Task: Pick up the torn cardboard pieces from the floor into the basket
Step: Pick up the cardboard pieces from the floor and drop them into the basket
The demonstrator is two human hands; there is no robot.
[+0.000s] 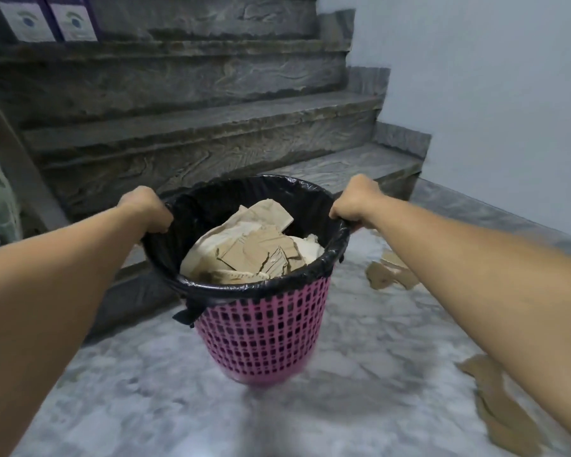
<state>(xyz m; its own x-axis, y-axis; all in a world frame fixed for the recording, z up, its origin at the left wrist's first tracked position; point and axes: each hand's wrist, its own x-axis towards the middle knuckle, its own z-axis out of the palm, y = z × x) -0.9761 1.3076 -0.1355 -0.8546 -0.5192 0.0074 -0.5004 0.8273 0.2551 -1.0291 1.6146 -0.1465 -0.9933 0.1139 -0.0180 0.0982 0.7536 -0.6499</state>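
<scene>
The pink basket (261,331), lined with a black bag (310,206), was tilted, its base blurred near the marble floor (145,390). The left hand (147,206) curled over the rim's left side; the right hand (355,201) curled over the right. Torn cardboard pieces (254,249) lay inside. More cardboard scraps (495,404) remained on the floor at right, below the stone stairs (195,127).

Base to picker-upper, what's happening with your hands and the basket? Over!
Left hand and right hand grip basket rim. Cardboard inside. Torn pieces on floor, right side.
</scene>
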